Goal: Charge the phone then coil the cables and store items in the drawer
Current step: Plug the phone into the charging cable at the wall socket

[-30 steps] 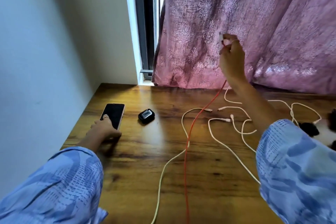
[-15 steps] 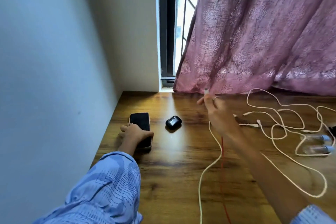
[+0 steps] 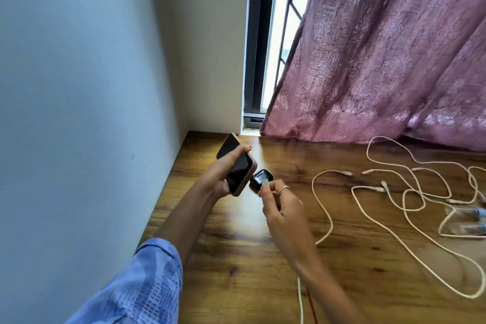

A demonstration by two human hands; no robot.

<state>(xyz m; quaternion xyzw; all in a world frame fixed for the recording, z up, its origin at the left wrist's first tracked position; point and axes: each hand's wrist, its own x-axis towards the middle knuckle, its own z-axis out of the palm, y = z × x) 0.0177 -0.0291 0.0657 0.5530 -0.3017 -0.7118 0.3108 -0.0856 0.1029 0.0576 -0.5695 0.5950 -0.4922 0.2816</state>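
Observation:
My left hand (image 3: 223,171) grips a black phone (image 3: 238,169) in a pinkish case, lifted off the wooden table (image 3: 236,258) and tilted, its bottom end toward my right hand. My right hand (image 3: 280,208) pinches the white plug of a cable (image 3: 265,183) a short way from the phone's bottom edge. The plug's cable is hidden under my forearm; a white and a red cable (image 3: 310,305) emerge below it. A small black earbud case (image 3: 259,177) lies on the table just behind the plug.
Several loose white cables (image 3: 394,192) tangle across the right side of the table. Two small clear bottles (image 3: 465,221) lie at the right edge. A pink curtain (image 3: 381,60) hangs at the back; a pale wall borders the table's left edge.
My left hand has lifted the phone off the table and tilted it. My right hand has come down and left with the cable plug, close to the phone's bottom end.

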